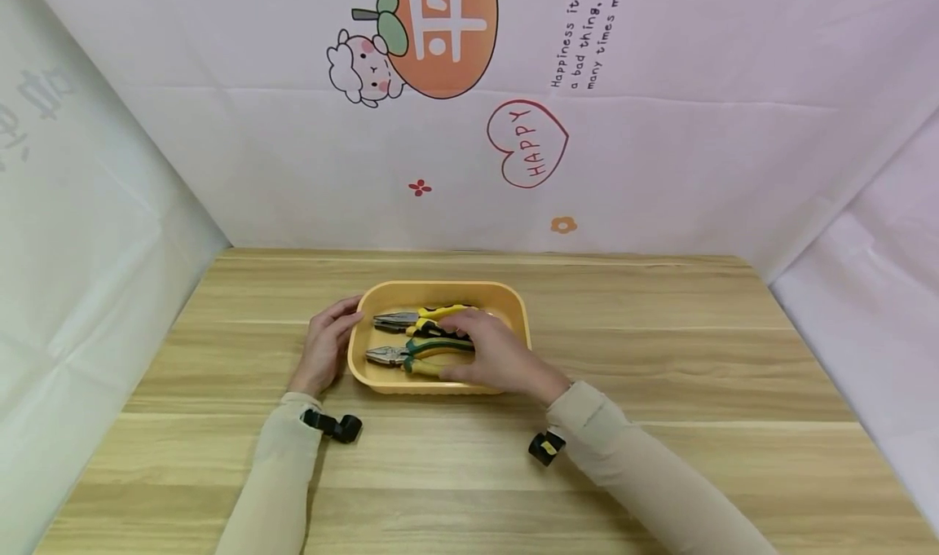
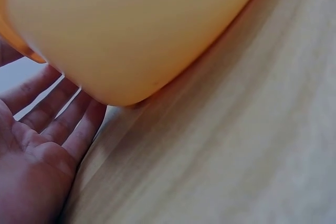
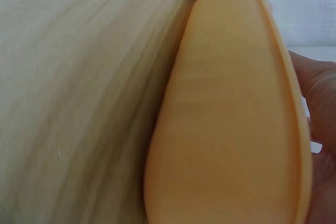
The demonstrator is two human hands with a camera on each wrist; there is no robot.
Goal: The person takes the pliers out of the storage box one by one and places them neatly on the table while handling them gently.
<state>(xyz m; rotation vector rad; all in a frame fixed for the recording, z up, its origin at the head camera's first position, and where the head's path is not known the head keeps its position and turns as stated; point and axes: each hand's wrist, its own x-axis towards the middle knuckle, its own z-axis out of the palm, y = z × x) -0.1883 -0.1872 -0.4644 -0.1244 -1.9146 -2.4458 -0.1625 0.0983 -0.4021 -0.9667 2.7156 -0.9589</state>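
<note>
An orange-yellow plastic box [image 1: 440, 387] stands on the wooden table. Inside lie pliers with yellow and black handles [image 1: 434, 313] and, nearer the front, pliers with green and yellow handles [image 1: 421, 367]; both point their metal jaws left. My left hand [image 1: 326, 345] touches the box's left end, its fingers fairly straight along the outer wall [image 2: 131, 35]. Over the right part of the box, my right hand [image 1: 495, 355] reaches in around the handle ends, thumb and fingers spread apart. The box wall [image 3: 226, 108] hides its fingertips in the right wrist view.
The wooden table [image 1: 660, 359] extends around the box on both sides and in front. White printed cloth [image 1: 660, 172] hangs behind the table's far edge and at both sides. Each wrist wears a black camera mount [image 1: 341, 427].
</note>
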